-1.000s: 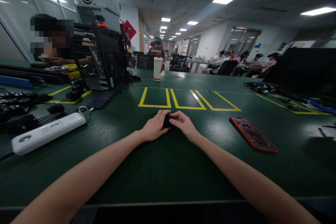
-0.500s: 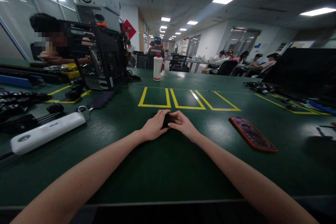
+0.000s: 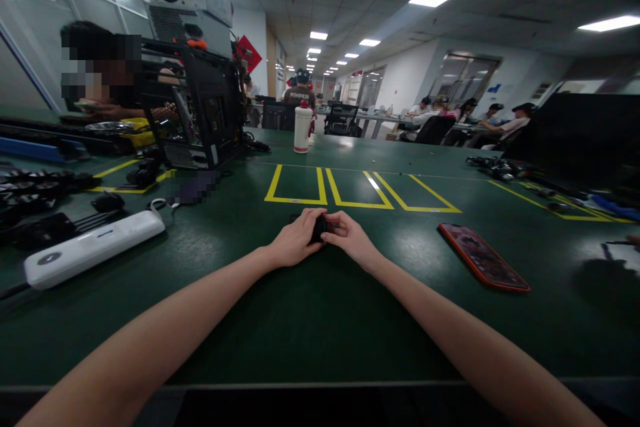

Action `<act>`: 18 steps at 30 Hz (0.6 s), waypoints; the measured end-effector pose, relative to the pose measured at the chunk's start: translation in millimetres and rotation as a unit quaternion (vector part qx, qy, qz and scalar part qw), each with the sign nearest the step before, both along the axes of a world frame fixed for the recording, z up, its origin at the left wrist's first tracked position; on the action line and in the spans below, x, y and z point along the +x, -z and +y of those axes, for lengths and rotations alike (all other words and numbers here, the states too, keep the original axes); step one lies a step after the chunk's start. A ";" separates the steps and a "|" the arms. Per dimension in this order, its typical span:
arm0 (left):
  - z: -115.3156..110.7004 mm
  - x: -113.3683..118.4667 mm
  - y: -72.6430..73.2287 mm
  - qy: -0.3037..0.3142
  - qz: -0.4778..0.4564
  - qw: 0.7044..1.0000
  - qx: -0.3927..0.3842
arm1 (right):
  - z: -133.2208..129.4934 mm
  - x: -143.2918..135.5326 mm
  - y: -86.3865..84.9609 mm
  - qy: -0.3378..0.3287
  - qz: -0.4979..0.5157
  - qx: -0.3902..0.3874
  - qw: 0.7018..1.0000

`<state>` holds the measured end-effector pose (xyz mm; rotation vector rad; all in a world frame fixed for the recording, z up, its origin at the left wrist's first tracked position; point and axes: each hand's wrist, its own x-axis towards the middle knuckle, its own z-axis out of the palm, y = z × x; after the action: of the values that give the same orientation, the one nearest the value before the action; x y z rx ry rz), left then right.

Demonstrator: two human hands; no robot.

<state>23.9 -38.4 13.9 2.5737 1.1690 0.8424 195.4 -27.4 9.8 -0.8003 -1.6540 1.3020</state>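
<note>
A small black object [image 3: 318,232] is on the green table [image 3: 300,333] between my two hands, largely covered by fingers, so its kind cannot be made out. My left hand [image 3: 299,237] wraps round it from the left, fingers closed over its top. From the right, my right hand [image 3: 349,237] pinches at its side with thumb and fingers. Just beyond the hands, three yellow tape outlines [image 3: 296,201] mark the tabletop. To the right of my right hand lies a phone in a red-orange case [image 3: 483,257], screen up.
On the left are a white power strip [image 3: 95,247], black cables and parts [image 3: 45,190], and an open black computer case [image 3: 200,107]. A white tumbler [image 3: 301,128] stands farther back. A monitor [image 3: 585,140] is at right. Other people sit around the room.
The view has shifted very slightly. Both hands keep nearly the same hold on the black object.
</note>
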 end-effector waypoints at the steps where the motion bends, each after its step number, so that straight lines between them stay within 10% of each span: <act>1: 0.2 0.1 0.2 0.000 0.000 1.000 0.000 | 0.1 0.4 0.0 -0.005 0.003 -0.002 1.000; 18: 1.0 0.0 1.3 0.001 -0.006 1.000 0.000 | 0.2 2.4 -1.8 -0.008 0.009 -0.015 1.000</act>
<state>23.9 -37.5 12.6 2.5665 1.1614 0.8575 197.8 -27.2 11.7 -0.7924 -1.6332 1.3452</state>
